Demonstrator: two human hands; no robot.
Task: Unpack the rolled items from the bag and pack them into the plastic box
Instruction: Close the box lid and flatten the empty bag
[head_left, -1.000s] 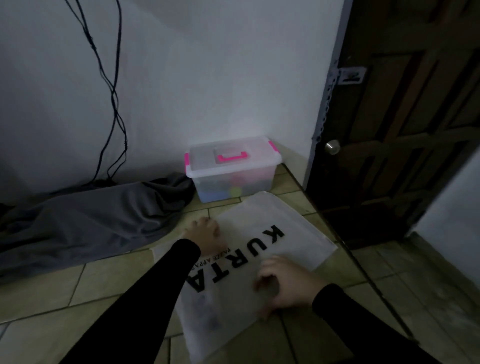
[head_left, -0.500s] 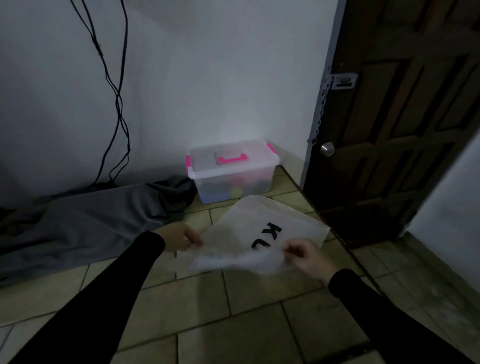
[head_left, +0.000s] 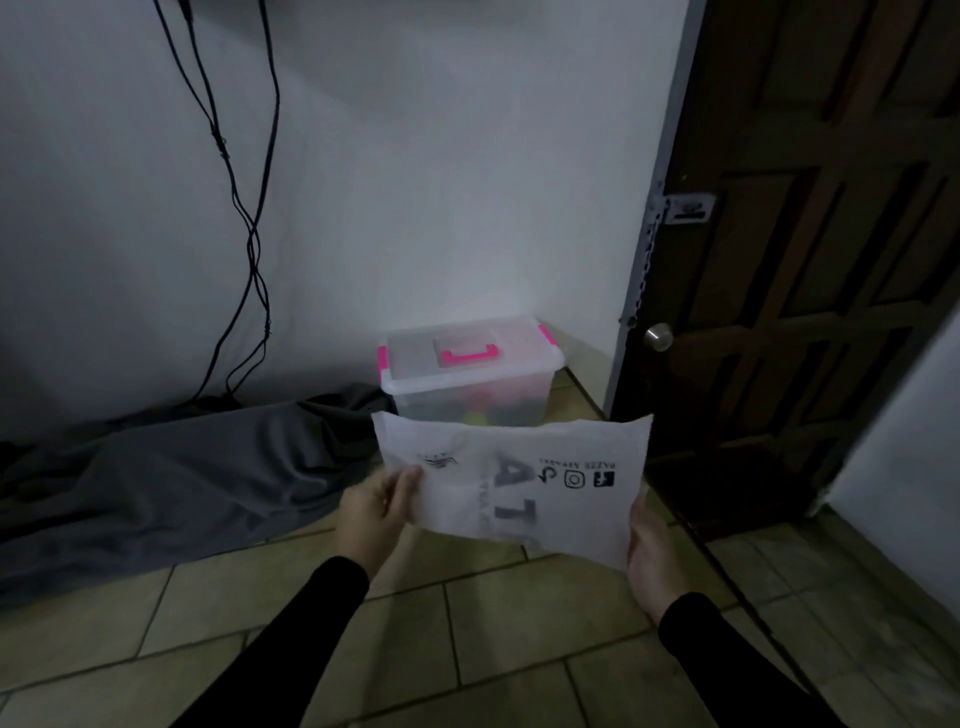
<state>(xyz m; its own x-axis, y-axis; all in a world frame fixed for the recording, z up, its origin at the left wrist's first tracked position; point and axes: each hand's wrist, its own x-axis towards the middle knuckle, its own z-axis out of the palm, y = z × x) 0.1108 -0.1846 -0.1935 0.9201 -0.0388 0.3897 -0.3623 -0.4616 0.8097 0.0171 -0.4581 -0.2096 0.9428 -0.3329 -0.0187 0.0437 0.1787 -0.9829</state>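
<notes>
Above tiled floor (head_left: 498, 613), bag (head_left: 519, 483) edges pinched by left hand (head_left: 376, 512), right hand (head_left: 652, 556)

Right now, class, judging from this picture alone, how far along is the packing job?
Done: the plastic box stands against the wall with its lid on and coloured things showing through its side, so the packing looks finished. In hand: the left hand and right hand hold the white bag up off the floor; it looks flat. Left: probably only putting the bag away.
</notes>
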